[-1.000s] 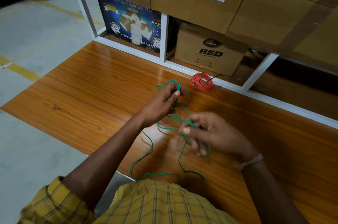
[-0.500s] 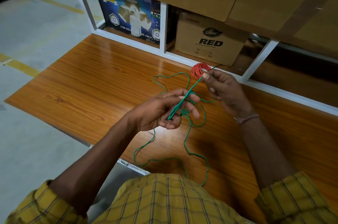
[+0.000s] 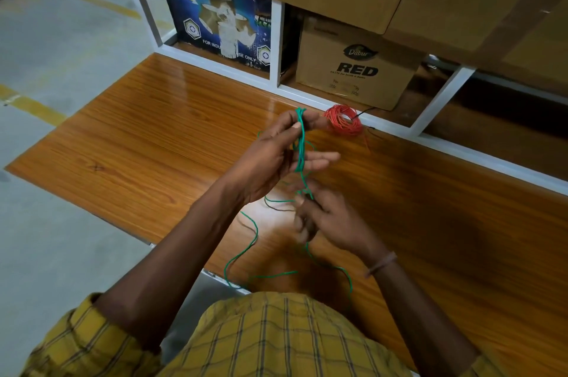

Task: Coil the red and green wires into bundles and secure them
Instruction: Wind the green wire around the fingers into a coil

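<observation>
The person stands at the wooden table (image 3: 153,143) with both hands raised over it. The left hand (image 3: 276,158) is held up with fingers extended and spread; several turns of the green wire (image 3: 300,143) run over it as a narrow elongated loop, from the fingertip end near the shelf frame down toward the palm side. The long axis of this loop lies roughly away from and toward the person, tilted slightly. The thumb appears to press the turns against the fingers, though the exact contact is partly hidden.

The right hand (image 3: 319,216) is just below and nearer the person, blurred; its fingers are curled and appear to pinch the running strand of the green wire where it leaves the loop. The free length falls from that hand onto the table in loose curves and trails to the near edge, close to the yellow checked shirt (image 3: 276,339).

The red wire (image 3: 344,123) lies already coiled as a flat bundle on the table, just beyond the left hand and beside the white shelf frame (image 3: 442,93).

Judgement: the next turn must travel from the right hand up along the loop's long axis and over its far end, so the right hand, which is nearer the slack, feeds while the left serves as the former
</observation>
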`<act>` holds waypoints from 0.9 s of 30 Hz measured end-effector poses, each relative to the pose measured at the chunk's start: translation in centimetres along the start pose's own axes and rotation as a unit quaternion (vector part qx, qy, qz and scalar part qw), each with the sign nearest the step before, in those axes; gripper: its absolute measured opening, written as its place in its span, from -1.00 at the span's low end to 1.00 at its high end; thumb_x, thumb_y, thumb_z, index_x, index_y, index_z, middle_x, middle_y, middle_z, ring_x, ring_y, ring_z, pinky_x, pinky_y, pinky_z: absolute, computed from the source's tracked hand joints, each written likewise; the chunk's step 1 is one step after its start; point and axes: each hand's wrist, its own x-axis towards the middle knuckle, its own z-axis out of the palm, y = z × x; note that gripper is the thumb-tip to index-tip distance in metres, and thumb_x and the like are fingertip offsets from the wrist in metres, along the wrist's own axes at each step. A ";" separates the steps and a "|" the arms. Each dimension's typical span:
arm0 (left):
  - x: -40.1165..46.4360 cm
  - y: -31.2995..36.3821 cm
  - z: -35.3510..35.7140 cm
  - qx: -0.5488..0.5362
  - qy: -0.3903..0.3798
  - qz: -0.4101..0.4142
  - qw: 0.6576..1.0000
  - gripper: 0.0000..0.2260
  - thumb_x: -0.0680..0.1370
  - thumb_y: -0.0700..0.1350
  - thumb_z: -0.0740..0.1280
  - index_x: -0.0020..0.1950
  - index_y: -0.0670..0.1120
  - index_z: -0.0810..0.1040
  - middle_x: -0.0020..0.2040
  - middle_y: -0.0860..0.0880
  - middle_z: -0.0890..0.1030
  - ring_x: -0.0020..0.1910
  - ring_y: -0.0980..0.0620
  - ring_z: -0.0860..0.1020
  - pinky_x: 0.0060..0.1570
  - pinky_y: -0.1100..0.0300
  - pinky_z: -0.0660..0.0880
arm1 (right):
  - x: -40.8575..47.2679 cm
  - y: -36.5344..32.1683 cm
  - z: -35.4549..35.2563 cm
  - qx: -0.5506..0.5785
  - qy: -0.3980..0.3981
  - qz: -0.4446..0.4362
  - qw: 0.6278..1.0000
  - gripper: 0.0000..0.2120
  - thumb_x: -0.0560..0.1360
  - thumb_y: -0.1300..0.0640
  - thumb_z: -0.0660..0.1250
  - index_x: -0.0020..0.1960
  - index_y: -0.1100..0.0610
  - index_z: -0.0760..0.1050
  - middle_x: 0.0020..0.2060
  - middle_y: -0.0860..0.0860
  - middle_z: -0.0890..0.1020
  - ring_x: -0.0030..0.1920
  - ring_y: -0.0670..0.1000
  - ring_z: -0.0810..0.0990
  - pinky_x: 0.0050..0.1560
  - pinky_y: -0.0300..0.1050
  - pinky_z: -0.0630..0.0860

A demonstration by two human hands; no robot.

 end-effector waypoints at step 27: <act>0.6 0.0 -2.5 0.145 -0.152 -0.133 0.969 -0.69 0.79 -0.16 0.04 0.41 -0.28 0.43 0.14 -0.30 0.66 -0.54 0.02 0.49 -0.60 0.34 0.22 | 3.4 -2.8 -10.6 -0.006 0.071 -0.116 0.991 -0.88 0.58 0.16 0.43 -0.05 0.23 0.62 -0.33 0.04 0.62 -0.27 -0.06 0.56 -0.16 -0.20 0.49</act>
